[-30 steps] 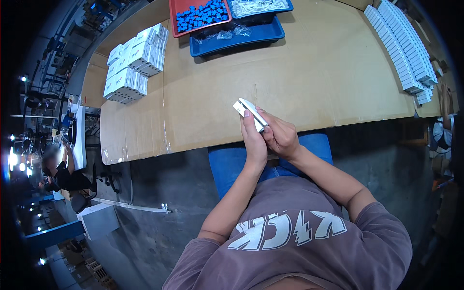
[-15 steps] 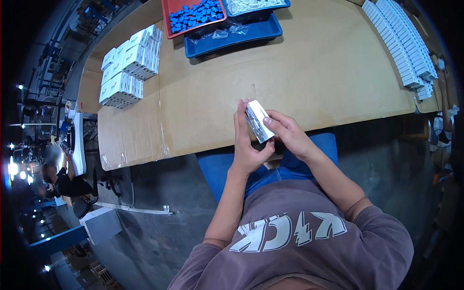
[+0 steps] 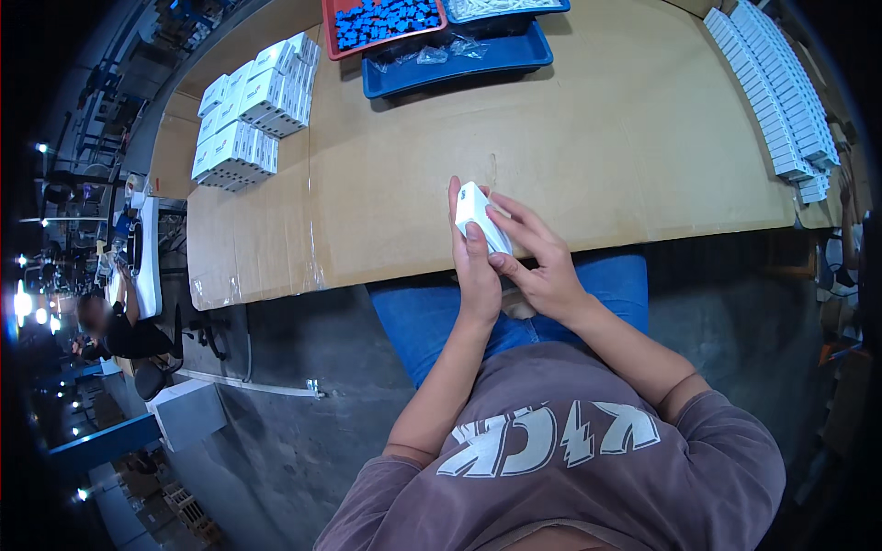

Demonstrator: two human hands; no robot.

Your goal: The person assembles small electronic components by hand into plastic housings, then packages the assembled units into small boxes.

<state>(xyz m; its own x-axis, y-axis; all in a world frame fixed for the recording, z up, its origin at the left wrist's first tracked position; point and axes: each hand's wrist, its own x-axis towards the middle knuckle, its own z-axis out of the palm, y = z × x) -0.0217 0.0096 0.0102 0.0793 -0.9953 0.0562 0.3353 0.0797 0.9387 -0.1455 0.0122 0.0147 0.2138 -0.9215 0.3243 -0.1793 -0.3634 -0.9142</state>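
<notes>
Just beyond the table's front edge, over my lap, I hold a small white box [image 3: 475,211] between both hands. My left hand [image 3: 478,271] wraps its left side, the thumb lying across the near face. The fingers and thumb of my right hand [image 3: 544,266] press on the box's right side and lower end. A small dark mark shows near the box's far end. Its underside is hidden by my hands.
Stacked white boxes [image 3: 241,115] stand at the left of the cardboard-covered table [image 3: 395,184]. Farther back are a red tray [image 3: 333,41] of blue pieces, a blue tray [image 3: 459,77] with clear plastic bags, and another tray of white pieces. Long rows of white boxes [image 3: 767,92] line the right end.
The box has been turned in my hands: its grey patterned side has gone out of sight and plain white faces show. My left thumb has moved onto the near face.
</notes>
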